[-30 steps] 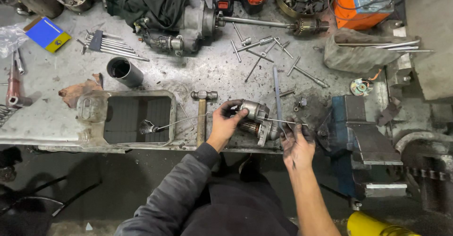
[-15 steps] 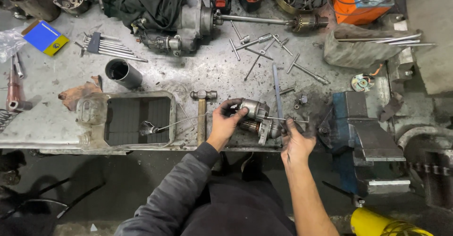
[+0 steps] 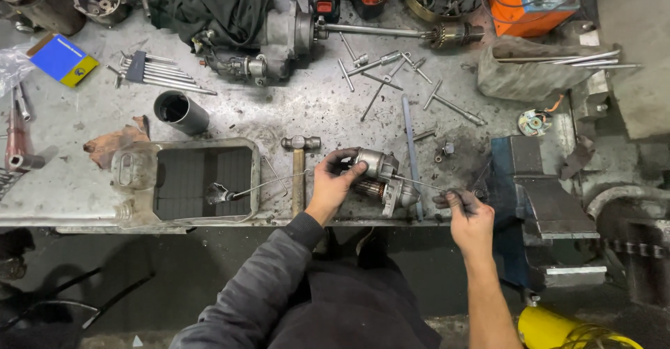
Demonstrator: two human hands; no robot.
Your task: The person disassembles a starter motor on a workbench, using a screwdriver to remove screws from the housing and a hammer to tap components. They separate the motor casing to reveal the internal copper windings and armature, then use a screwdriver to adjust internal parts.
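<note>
Left hand (image 3: 333,181) grips the starter motor (image 3: 380,174) steady on the bench (image 3: 293,112) while right hand (image 3: 466,209) pinches a long through-bolt (image 3: 426,183), apparently mid-withdrawal; next calls for a straight pull.

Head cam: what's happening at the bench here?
A person stands at a grimy metal workbench. The left hand grips a small motor assembly near the bench's front edge. The right hand pinches the end of a thin long bolt that runs into the assembly. A hammer lies just left of it, a blue vise on the right.
</note>
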